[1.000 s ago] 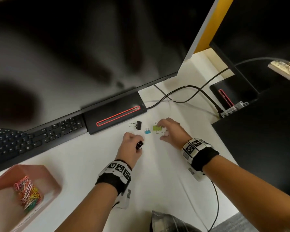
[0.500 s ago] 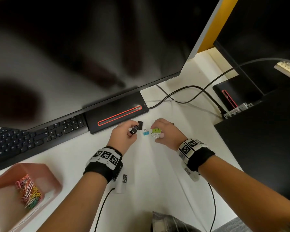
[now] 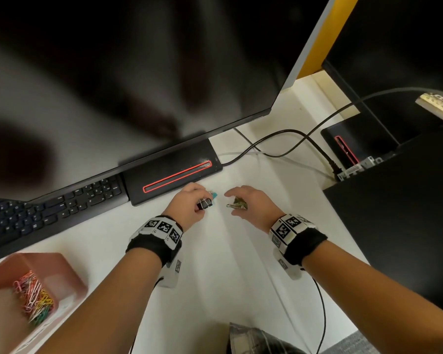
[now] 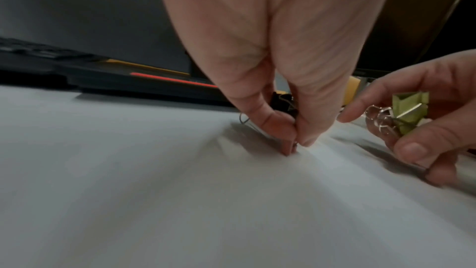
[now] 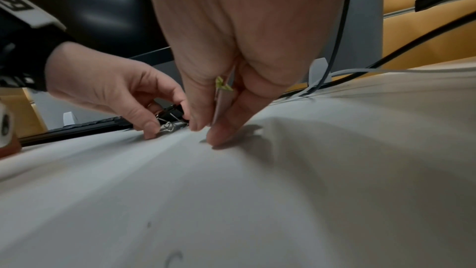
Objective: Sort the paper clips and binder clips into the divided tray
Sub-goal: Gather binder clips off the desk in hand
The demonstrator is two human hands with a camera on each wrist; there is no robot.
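Observation:
My left hand [image 3: 205,200] grips black binder clips [image 3: 204,203] near the monitor base. Its fingertips [image 4: 293,146] pinch a small wire handle down on the white table. A small blue binder clip [image 3: 214,194] lies right at those fingertips. My right hand [image 3: 231,206] holds green binder clips [image 3: 237,202] in curled fingers, just right of the left hand. The green clips [image 4: 409,109] and their wire handles show in the left wrist view, and a green clip [image 5: 223,89] shows between thumb and fingers in the right wrist view. The black clip [image 5: 172,112] is also in that view. A pink tray [image 3: 62,267] at lower left holds several coloured paper clips [image 3: 33,297].
The monitor base [image 3: 172,172] with its red stripe stands just behind the hands, and a black keyboard [image 3: 49,210] lies to its left. Black cables [image 3: 279,139] run across the table at the back right. A black box [image 3: 394,226] rises on the right.
My left hand picked up a second black clip and reached right to the blue one. My right hand gathered the green clips off the table into its fingers.

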